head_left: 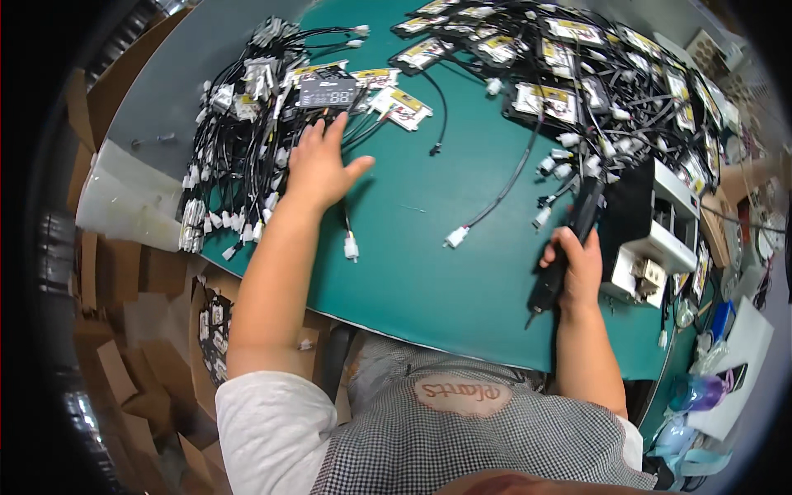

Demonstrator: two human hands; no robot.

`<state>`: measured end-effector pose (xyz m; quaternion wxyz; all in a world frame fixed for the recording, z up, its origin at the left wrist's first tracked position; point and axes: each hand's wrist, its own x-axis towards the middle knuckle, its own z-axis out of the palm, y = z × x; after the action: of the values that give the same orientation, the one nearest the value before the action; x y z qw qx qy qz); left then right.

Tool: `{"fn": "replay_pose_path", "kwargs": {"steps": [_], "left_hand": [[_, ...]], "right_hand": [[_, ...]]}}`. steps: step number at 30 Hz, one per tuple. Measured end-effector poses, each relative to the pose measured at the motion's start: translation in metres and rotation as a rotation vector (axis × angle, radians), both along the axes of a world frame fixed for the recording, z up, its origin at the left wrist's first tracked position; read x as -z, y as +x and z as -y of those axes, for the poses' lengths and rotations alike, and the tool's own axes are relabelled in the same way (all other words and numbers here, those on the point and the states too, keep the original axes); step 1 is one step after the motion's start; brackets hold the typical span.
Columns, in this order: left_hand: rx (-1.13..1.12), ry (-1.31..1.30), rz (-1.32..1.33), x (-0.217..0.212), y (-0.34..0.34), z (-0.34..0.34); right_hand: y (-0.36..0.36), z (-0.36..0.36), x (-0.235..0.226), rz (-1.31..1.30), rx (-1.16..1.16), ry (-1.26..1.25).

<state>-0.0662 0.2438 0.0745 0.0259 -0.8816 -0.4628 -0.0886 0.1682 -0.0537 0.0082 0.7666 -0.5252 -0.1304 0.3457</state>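
Note:
My right hand (579, 262) is wrapped round a black electric screwdriver (546, 285), its bit pointing down toward the table's near edge. My left hand (323, 169) reaches over the left part of the table with fingers spread and thumb out. Its fingertips are just below a dark display module (327, 92) with a digit window; whether they touch it or its wires I cannot tell. Right beside that module lies a white-backed circuit unit (402, 108) with a yellow label. A cable with a white connector (351, 247) hangs down past my left wrist.
Bundled cables (239, 173) with white plugs heap at the left. Many wired black units (544, 101) pile up at the far right. A white-and-black screw feeder (656, 247) stands right of my right hand. Cardboard boxes (124, 272) sit below the table's left side.

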Motion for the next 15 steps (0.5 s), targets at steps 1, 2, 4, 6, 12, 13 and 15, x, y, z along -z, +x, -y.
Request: {"fn": "replay_pose_path", "kwargs": {"steps": [1,2,4,6,12,13,15], "left_hand": [[-0.008,0.048,-0.023,0.011,0.007,-0.008],[-0.023,0.064,-0.075,0.015,0.014,-0.011],[-0.091,0.120,-0.139,0.045,0.016,-0.040],[-0.172,0.190,-0.128,0.044,0.012,-0.063],[-0.263,0.296,-0.141,0.043,-0.045,-0.144],[-0.294,0.340,-0.209,0.043,-0.053,-0.156],[-0.340,0.360,-0.192,0.044,-0.070,-0.174]], "right_hand": [[0.000,0.001,0.000,0.011,0.009,0.001],[0.000,0.000,-0.001,0.013,0.004,0.011],[0.002,0.002,0.002,0.026,-0.008,0.042],[0.001,0.003,0.000,0.028,-0.002,0.033],[0.002,0.004,0.000,0.039,-0.012,0.008],[0.003,0.004,0.001,0.034,-0.010,0.010],[0.001,0.004,-0.001,0.021,-0.002,0.008]]}}
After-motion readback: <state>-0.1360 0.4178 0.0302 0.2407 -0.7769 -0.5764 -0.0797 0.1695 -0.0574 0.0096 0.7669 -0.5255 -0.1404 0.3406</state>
